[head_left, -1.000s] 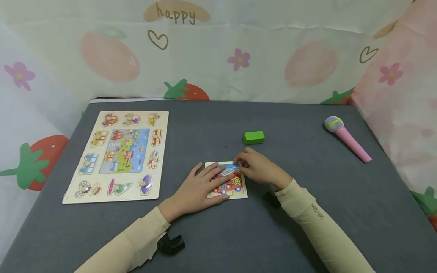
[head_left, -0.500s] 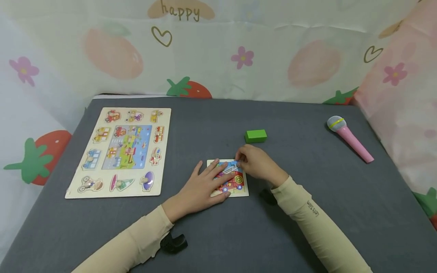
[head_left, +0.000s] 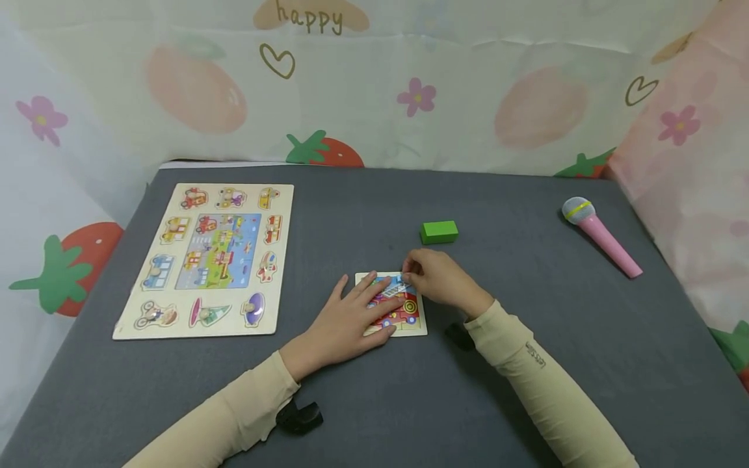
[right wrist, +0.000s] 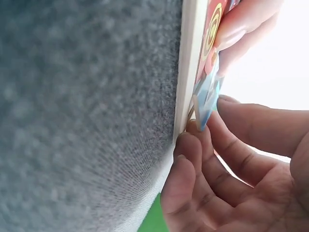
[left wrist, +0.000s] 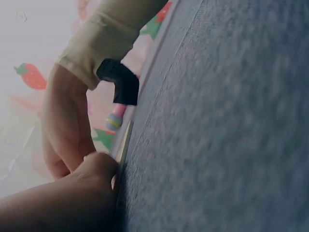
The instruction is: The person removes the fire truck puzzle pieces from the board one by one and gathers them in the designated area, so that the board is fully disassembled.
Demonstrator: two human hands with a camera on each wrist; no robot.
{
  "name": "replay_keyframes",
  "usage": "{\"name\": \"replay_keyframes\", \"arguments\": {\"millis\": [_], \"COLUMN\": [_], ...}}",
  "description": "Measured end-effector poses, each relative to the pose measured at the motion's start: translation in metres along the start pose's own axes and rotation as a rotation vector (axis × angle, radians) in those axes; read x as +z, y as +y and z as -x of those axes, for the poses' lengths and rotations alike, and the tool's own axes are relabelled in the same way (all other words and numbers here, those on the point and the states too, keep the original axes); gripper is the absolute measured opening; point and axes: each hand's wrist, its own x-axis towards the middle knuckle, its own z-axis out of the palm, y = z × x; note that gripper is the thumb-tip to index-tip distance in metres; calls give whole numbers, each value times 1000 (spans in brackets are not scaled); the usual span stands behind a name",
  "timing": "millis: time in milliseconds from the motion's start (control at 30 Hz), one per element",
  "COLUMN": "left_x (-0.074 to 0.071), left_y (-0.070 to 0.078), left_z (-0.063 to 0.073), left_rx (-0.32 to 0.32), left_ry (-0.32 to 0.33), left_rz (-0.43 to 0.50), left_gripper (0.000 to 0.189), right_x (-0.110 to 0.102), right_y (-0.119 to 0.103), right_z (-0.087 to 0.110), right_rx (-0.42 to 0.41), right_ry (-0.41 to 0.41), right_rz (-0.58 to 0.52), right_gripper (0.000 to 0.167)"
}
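A small jigsaw puzzle (head_left: pixel 414 328) with a red fire truck picture and a pale wooden border lies on the grey table. My left hand (head_left: pixel 345 325) rests on it with fingers spread, covering much of its left part. At its upper right corner, my right hand (head_left: pixel 441 279) pinches a blue puzzle piece (right wrist: pixel 206 99) between thumb and fingers. The right wrist view shows this piece tilted, one edge raised above the tray's border (right wrist: pixel 189 63). In the left wrist view, the left hand (left wrist: pixel 72 198) partly hides the puzzle's edge.
A green block (head_left: pixel 439 233) lies just beyond the right hand. On the left is a large wooden peg puzzle (head_left: pixel 266 325) with vehicle pieces. A pink toy microphone (head_left: pixel 608 244) lies at the right. A patterned cloth (head_left: pixel 450 149) hangs along the table's back edge.
The head view has shifted slightly. My left hand stays on the puzzle, while the right hand's fingers move only a little at its upper right corner.
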Motion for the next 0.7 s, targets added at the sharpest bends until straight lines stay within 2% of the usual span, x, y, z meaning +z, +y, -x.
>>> {"name": "replay_keyframes", "arguments": {"millis": [200,467,700], "left_x": [2,2,4], "left_y": [1,-2,-4], "left_z": [0,1,2], "left_rx": [-5,-6,-5], "left_ry": [13,19,12], "left_rz": [-27,-12,-2], "left_gripper": [49,49,49], "right_x": [0,0,-17], "right_y": [2,4,15], "right_z": [-3,-6,1], "right_rx": [-8,-8,47], "right_ry": [20,-3,-20], "right_rz": [11,11,-42], "right_gripper": [7,10,15]}}
